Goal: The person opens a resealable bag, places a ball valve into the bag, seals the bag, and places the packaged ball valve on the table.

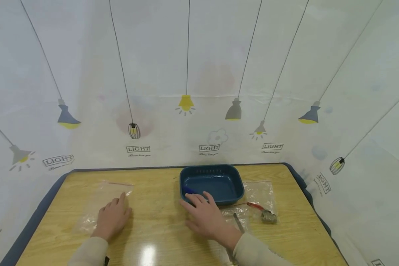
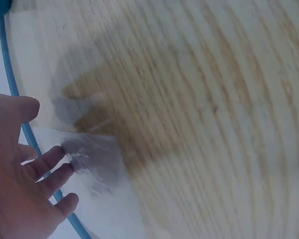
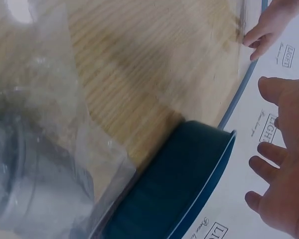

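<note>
My right hand (image 1: pixel 206 218), fingers apart, hovers at the front left corner of a dark blue plastic tray (image 1: pixel 236 181). A small bright blue thing (image 1: pixel 188 190) lies inside the tray by those fingertips, partly hidden. The right wrist view shows the same hand (image 3: pixel 284 164) loosely bent beside the tray's wall (image 3: pixel 164 184), holding nothing. On the left, my left hand (image 1: pixel 113 218) is over a clear plastic bag (image 1: pixel 89 218) on the table. Its fingers (image 2: pixel 52 158) overlap the bag in the left wrist view, loosely bent with nothing between them.
Right of the tray are clear plastic bags (image 1: pixel 261 190) and a metal piece with a red handle (image 1: pixel 268 217). A grey bar (image 1: pixel 238 222) lies partly beneath my right forearm. A grey cylindrical thing (image 3: pixel 45 174) shows through plastic up close. A printed curtain (image 1: pixel 166 133) borders the wooden table (image 1: pixel 159 192).
</note>
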Demonstrator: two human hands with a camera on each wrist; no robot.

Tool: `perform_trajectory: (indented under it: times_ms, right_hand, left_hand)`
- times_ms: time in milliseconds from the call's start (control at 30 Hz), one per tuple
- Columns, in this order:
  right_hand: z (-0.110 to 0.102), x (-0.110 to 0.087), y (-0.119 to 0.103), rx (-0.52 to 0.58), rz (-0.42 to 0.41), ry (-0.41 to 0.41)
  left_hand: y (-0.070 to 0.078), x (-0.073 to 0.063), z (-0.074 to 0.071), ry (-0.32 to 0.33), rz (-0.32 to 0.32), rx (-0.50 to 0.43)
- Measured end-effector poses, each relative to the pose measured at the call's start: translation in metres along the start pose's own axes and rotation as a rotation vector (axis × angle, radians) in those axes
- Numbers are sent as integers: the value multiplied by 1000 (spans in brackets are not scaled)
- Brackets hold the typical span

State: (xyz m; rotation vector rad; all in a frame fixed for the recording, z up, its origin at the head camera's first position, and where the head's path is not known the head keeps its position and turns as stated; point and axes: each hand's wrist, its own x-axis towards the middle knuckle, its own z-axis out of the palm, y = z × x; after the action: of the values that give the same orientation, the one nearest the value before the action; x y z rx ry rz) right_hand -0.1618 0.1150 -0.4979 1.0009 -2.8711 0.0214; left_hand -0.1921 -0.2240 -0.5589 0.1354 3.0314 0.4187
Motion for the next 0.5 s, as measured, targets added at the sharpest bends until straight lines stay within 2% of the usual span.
perform_trajectory:
  times_ms: [300, 500]
  right_hand:
    - [6, -5, -10, 9, -84, 15]
    - [14, -8, -16, -4, -130, 51]
  left_hand:
    - [6, -2, 3, 24, 29, 78]
    - [11, 1, 4, 48, 63, 67]
